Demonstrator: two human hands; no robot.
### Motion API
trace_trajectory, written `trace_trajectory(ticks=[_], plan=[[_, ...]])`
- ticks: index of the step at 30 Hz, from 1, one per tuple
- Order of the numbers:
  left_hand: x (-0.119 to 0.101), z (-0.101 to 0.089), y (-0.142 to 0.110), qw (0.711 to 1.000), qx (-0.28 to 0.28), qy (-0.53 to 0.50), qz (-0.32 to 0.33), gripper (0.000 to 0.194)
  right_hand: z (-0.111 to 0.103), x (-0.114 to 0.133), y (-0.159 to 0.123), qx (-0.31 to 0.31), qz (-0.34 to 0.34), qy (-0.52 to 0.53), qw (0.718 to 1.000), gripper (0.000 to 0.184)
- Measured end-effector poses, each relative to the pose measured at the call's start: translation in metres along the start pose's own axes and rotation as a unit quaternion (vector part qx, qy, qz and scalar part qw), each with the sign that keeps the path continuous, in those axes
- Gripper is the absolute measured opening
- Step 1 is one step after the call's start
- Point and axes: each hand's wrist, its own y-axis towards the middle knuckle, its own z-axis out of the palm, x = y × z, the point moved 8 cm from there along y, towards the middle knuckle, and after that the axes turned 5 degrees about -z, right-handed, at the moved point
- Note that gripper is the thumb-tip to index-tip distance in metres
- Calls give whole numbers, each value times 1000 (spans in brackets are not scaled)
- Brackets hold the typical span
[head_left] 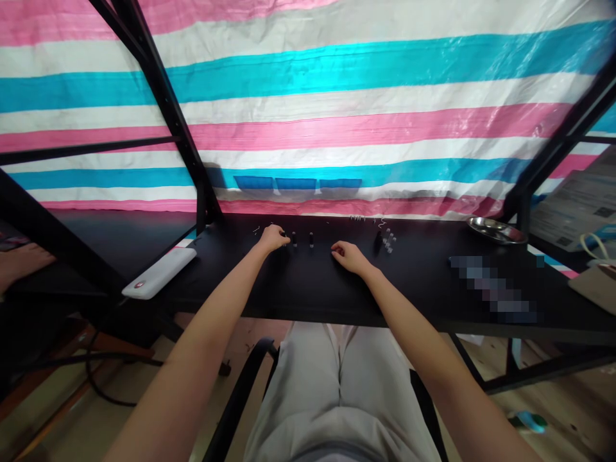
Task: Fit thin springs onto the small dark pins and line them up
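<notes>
At the back of the black table (308, 289), my left hand (273, 237) is closed in a pinch around a small black cylinder, mostly hidden by the fingers. Just right of it stand two more small cylinders, a nearer one (294, 239) and another (311, 240), black with pale lower ends. My right hand (350, 257) hovers or rests over the tabletop with its fingers curled closed; what they hold, if anything, is too small to make out. Farther right are dark upright pieces (378, 239) beside a cluster of small clear pieces (389, 241).
Thin pale bits (357, 218) line the back edge. A round metal dish (496, 230) sits at the back right, near a blurred-out object (493, 289). On the left lies a white elongated device (161, 273). Another person's hand (26, 263) shows far left. Black frame posts (168, 109) flank the table.
</notes>
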Motion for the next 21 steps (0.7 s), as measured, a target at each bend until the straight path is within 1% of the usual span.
trace_trajectory(ticks=[7,13,16,18,19,21], plan=[[11,12,2,999,31,-5,-21,13,0,0,0,0,-2,-1,1000,16],[11,16,-2,998,54,-16,-40,11,-1,0,0,-2,-9,-9,1000,15],[12,20,-2,996,71,-26,-50,11,-4,2,0,-11,-20,-20,1000,14],[13,22,-2,994,86,-34,-57,13,-12,8,-1,-37,-41,-28,998,14],[14,21,-2,993,91,-35,-62,14,-19,14,-3,-61,-59,-31,996,13],[14,15,-5,993,85,-48,-63,20,-39,29,-8,-131,-105,-34,985,11]])
